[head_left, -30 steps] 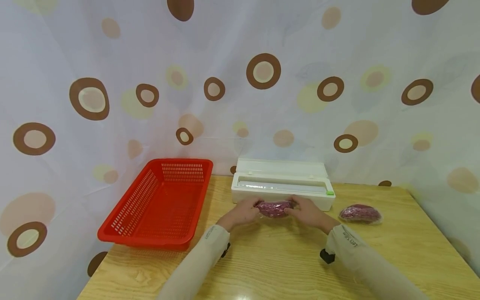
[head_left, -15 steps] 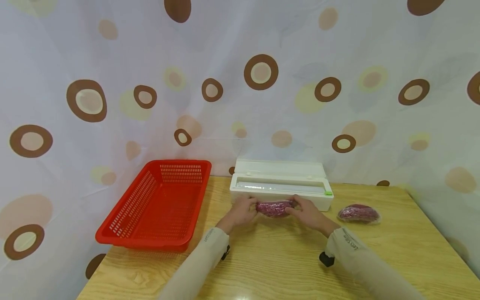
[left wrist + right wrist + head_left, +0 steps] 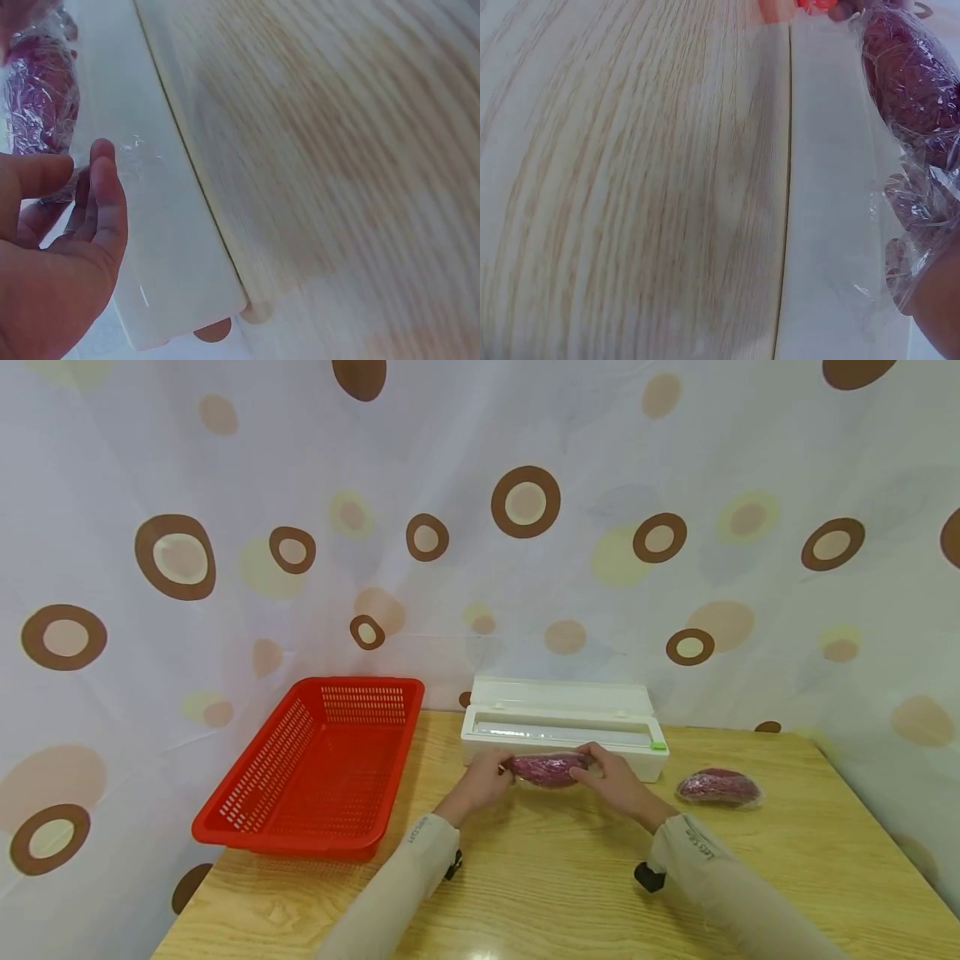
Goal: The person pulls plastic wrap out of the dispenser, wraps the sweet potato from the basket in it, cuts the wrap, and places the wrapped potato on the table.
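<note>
A purple sweet potato (image 3: pixel 549 770) wrapped in cling film is held level between both hands, in front of the white cling film dispenser (image 3: pixel 480 748). My left hand (image 3: pixel 485 779) pinches the film at its left end; in the left wrist view, the thumb and fingers of the left hand (image 3: pixel 71 255) meet on the gathered wrap. At the other end my right hand (image 3: pixel 617 783) grips the sweet potato, thumb on the near side. Crinkled film covers the right fingers (image 3: pixel 904 199) in the right wrist view. A second wrapped sweet potato (image 3: pixel 720 787) lies to the right.
On the left of the wooden table (image 3: pixel 540 877) stands a red slotted basket (image 3: pixel 311 841). The dispenser's lid (image 3: pixel 562 695) is raised, with a film roll inside and a green slider (image 3: pixel 658 746) at its right end. A patterned curtain (image 3: pixel 480 593) hangs behind.
Both hands have raised the wrapped sweet potato slightly, and their fingers have shifted a little at its ends. The basket, the dispenser and the second sweet potato have stayed in place.
</note>
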`<state>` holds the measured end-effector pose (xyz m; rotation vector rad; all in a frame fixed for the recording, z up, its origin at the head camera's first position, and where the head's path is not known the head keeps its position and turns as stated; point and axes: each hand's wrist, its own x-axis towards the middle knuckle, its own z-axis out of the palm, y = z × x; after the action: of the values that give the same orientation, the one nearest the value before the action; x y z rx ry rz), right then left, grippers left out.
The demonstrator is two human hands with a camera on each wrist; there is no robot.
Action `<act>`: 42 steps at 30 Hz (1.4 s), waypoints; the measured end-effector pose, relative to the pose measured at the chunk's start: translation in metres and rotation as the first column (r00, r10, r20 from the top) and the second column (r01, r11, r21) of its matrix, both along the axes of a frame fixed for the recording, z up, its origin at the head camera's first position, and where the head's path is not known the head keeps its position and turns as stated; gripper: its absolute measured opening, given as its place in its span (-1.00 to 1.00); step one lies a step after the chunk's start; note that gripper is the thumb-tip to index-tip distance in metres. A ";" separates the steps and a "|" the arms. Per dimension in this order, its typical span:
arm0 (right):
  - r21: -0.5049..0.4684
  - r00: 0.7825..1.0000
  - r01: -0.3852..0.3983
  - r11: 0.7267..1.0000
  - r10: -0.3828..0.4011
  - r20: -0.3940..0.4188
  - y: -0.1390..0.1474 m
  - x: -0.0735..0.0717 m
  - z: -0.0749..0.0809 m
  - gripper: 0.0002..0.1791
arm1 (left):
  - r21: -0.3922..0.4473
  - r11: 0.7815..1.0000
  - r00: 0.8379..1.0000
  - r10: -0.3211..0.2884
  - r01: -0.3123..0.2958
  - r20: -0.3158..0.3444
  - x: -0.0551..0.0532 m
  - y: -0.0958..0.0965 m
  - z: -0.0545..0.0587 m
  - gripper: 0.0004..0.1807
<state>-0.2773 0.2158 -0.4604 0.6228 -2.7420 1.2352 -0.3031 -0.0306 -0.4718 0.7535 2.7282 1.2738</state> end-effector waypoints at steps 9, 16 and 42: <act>-0.047 0.999 0.029 0.998 -0.031 -0.042 -0.004 -0.002 -0.003 -0.60 | 0.389 0.914 0.923 -0.046 -0.116 0.383 0.006 0.005 0.006 -0.63; -0.056 0.998 0.019 0.998 -0.022 -0.052 -0.009 -0.002 -0.003 -0.62 | 0.494 0.854 0.858 -0.122 -0.166 0.500 0.005 0.004 0.009 -0.65; -0.164 0.989 0.058 0.985 -0.035 0.144 -0.027 0.012 0.016 -0.37 | 0.573 0.805 0.862 -0.174 -0.153 0.475 0.005 0.004 0.007 -0.57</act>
<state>-0.2648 0.1888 -0.4448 0.4692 -2.7040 1.5351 -0.2980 -0.0266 -0.4651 0.3543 1.8941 2.0189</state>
